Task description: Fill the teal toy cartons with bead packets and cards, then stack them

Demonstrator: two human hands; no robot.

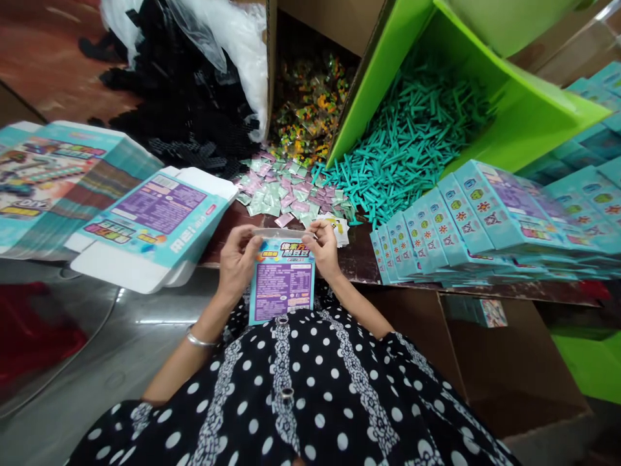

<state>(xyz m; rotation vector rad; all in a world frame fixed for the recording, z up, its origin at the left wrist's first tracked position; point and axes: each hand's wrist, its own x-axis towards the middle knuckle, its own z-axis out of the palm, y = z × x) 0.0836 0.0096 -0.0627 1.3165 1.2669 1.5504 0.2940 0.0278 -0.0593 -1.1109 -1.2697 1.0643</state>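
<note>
I hold a small teal and purple printed carton (pixel 282 281) upright in front of my chest. My left hand (pixel 236 262) grips its upper left edge and my right hand (pixel 324 249) grips its upper right edge, fingers at the open top flap. Just beyond my hands lies a heap of small pink and pale green sachets (pixel 286 191). A pile of teal plastic sticks (pixel 407 142) spills from a tipped green bin (pixel 514 97).
Flat unfolded cartons (pixel 150 226) lie stacked at the left. Rows of filled teal boxes (pixel 490 223) lean at the right. A brown box holds colourful small packets (pixel 308 103). Black pieces in a clear bag (pixel 184 90) sit behind. A cardboard box (pixel 514 369) stands on the floor.
</note>
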